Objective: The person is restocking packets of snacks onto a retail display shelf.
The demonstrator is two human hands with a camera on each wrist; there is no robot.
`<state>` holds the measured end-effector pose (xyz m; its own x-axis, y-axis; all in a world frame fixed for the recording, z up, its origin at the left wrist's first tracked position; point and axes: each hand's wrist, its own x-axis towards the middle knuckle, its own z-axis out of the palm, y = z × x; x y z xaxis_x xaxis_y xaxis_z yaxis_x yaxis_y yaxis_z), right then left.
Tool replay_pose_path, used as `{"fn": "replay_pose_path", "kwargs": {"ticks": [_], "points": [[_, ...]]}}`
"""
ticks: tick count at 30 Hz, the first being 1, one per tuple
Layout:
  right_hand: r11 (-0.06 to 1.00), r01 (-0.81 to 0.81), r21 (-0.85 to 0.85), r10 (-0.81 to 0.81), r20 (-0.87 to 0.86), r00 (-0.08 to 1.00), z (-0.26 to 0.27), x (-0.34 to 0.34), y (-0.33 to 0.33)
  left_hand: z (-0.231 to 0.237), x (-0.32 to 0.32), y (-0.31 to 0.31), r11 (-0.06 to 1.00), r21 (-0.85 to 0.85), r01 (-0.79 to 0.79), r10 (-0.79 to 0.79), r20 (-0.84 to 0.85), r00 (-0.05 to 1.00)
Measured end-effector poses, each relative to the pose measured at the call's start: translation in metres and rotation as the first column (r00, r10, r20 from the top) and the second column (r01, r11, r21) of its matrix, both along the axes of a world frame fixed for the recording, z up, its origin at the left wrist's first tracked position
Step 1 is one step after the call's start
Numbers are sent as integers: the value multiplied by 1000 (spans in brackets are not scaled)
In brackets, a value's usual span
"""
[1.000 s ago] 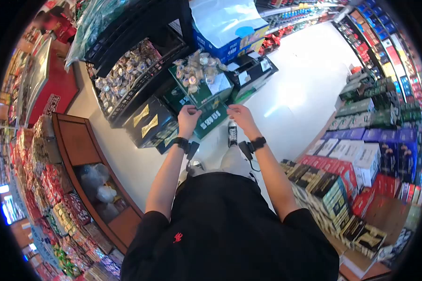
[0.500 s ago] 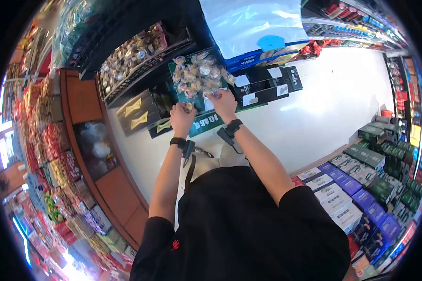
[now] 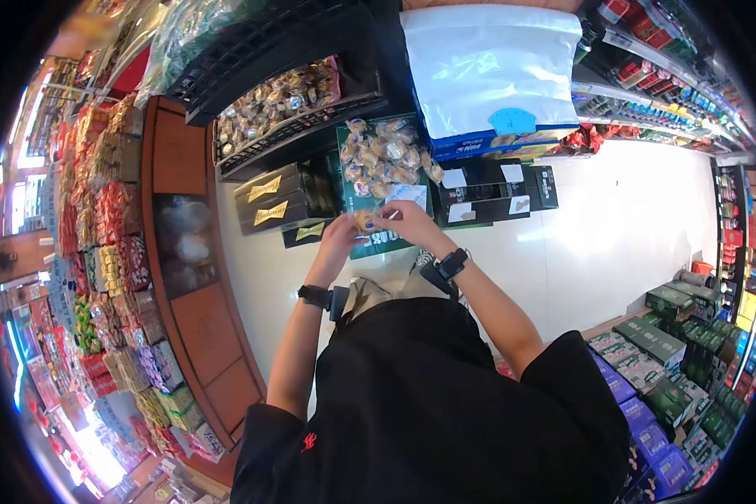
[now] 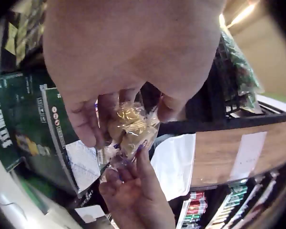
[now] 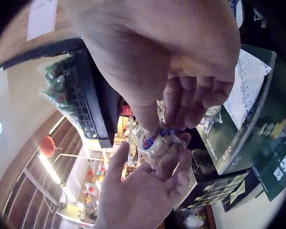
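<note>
Clearly, in the head view the left hand (image 3: 336, 242) and the right hand (image 3: 410, 223) pinch one clear-wrapped packet (image 3: 366, 222) between them, in front of a green carton (image 3: 385, 242) with white characters, and near it stand dark boxes (image 3: 269, 200) whose gold labels read "Budweiser". From the left wrist, bent fingers of both hands grip the packet's shiny film, and golden colour shows in it. From the right wrist, the packet carries a round blue-and-red mark — its letters I cannot read — and a white sheet (image 5: 248, 88) with blue print lies on the carton.
</note>
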<state>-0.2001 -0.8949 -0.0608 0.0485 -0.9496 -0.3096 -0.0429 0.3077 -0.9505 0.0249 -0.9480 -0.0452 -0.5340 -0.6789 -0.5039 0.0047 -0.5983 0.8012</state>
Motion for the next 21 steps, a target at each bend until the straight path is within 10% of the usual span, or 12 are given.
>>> {"fn": "replay_pose_path", "kwargs": {"ticks": [4, 7, 12, 18, 21], "points": [[987, -113, -114, 103, -95, 990, -9, 12, -6, -9, 9, 5, 993, -113, -20, 32, 112, 993], [976, 157, -153, -181, -161, 970, -26, 17, -20, -16, 11, -3, 994, -68, -83, 93, 150, 984], [947, 147, -285, -320, -807, 496, -37, 40, -35, -17, 10, -31, 999, -1, -43, 41, 270, 962], [916, 226, -332, -401, -772, 493, -47, 51, -38, -14, 19, -65, 996, 26, 83, -87, 235, 968], [915, 389, -110, -396, -433, 810, 16, 55, -31, -18, 29, -77, 991, 15, 132, -132, 202, 970]]}}
